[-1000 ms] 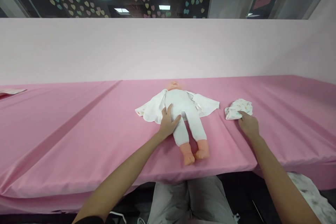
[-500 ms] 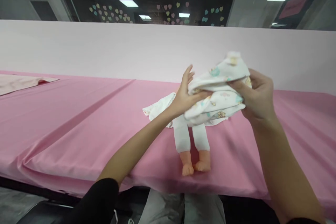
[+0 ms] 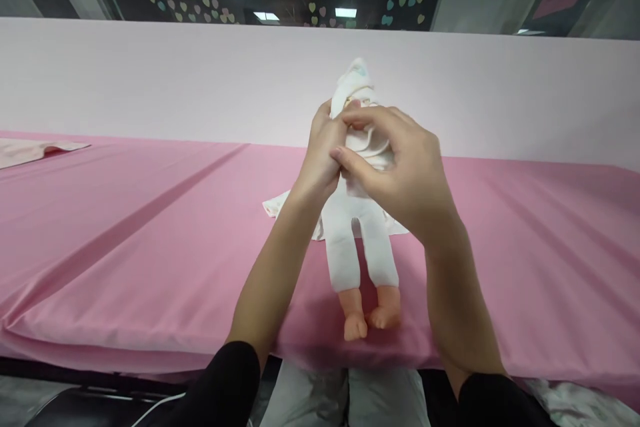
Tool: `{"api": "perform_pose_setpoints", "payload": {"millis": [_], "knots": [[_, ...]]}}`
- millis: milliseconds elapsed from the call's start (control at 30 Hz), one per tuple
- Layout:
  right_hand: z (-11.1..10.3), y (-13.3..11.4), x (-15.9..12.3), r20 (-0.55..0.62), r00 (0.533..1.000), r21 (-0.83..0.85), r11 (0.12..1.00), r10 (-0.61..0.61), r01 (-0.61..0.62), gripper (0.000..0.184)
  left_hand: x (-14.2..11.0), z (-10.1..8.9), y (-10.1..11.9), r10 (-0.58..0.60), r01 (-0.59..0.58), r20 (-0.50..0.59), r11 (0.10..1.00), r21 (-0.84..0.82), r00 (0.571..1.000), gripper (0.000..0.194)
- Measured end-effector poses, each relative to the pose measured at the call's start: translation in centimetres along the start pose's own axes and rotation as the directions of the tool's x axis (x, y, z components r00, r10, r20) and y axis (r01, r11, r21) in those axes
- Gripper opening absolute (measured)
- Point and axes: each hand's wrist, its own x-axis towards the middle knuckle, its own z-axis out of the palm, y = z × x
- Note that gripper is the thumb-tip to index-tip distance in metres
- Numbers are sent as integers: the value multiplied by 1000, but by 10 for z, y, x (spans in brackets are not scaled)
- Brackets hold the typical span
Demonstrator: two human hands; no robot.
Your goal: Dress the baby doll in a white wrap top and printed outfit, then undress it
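Note:
A printed white baby garment (image 3: 356, 83), bunched up, is held above a baby doll (image 3: 342, 257). My left hand (image 3: 320, 147) is closed on the garment from the left side. My right hand (image 3: 413, 163) curves around it from the right, thumb and forefinger tips touching my left hand; its other fingers are partly hidden. The doll lies on its back in a white suit, bare feet toward me, with its head and upper body behind my hands and the garment. Under the doll a white top (image 3: 275, 205) is spread out, one sleeve showing on the left.
A pink sheet (image 3: 150, 233) with long folds covers the table. A pale pink cloth (image 3: 37, 150) lies at the far left. Behind the table stands a white wall (image 3: 175, 80) with a window above. A patterned cloth (image 3: 580, 400) shows below the front edge at right.
My right hand has picked up the garment from the table's right side and brought it over the doll. My left hand has left the doll's body and taken hold of the garment, now more bunched.

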Motion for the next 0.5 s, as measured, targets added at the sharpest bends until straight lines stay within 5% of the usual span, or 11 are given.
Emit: {"api": "perform_pose_setpoints", "payload": {"millis": [133, 233, 400, 500], "knots": [[-9, 20, 3, 99, 995, -39, 999, 34, -30, 47, -6, -9, 15, -136, 156, 222, 985, -75, 966, 10], [-20, 43, 5, 96, 993, 43, 997, 63, -68, 35, -14, -10, 25, -205, 213, 296, 977, 4, 933, 48], [-25, 65, 8, -63, 982, 139, 976, 179, -169, 19, -17, -2, 22, -102, 50, 381, 988, 143, 919, 46], [-21, 76, 11, -196, 939, 55, 959, 284, -278, 14, -11, -1, 9, -42, -38, 335, 973, 229, 941, 40]]}}
